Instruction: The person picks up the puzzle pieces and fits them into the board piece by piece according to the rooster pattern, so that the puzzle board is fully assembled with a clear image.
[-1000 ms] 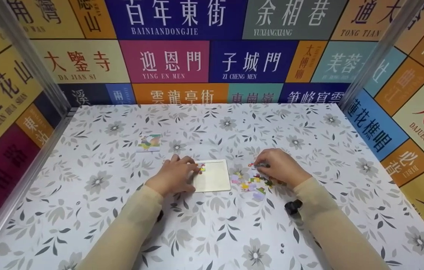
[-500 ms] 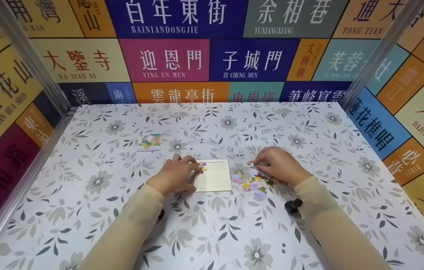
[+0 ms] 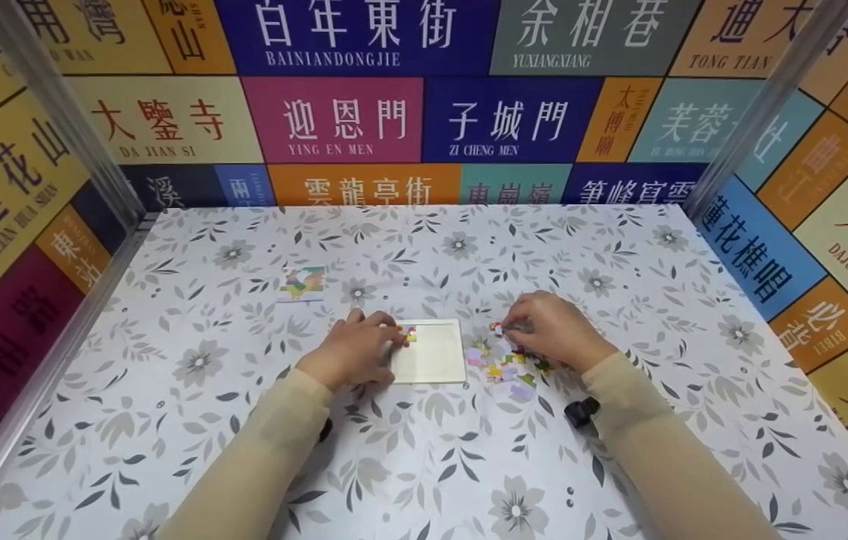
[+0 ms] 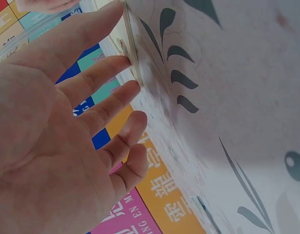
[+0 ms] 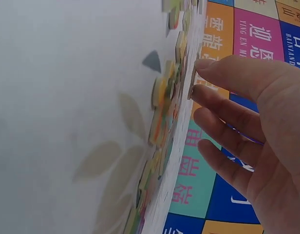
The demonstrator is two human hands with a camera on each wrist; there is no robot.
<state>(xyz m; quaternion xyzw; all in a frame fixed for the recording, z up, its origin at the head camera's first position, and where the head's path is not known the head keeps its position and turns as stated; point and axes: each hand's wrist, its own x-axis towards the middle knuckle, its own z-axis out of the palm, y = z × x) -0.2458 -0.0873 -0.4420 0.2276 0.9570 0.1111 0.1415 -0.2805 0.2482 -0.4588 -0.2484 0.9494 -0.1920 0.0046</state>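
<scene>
**Between two hands: a puzzle tray and its loose pieces**

Between my hands lies the puzzle tray [image 3: 430,351], flat on the flowered surface [image 3: 424,465]. My left hand [image 3: 353,351] rests on the tray's left edge with fingers straight and relaxed, grasping nothing; I judge it is there to keep the tray from sliding. Its fingertips touch a small coloured piece [image 3: 409,334] set in the tray's near-left corner. My right hand [image 3: 553,330] sits over the heap of loose pieces [image 3: 503,367], just right of the tray, its fingertips lying on one piece at the heap's far edge (whether it is actually pinched, I cannot tell). Beyond my left hand, well apart, lies a small picture card [image 3: 302,283], likely the reference picture.
</scene>
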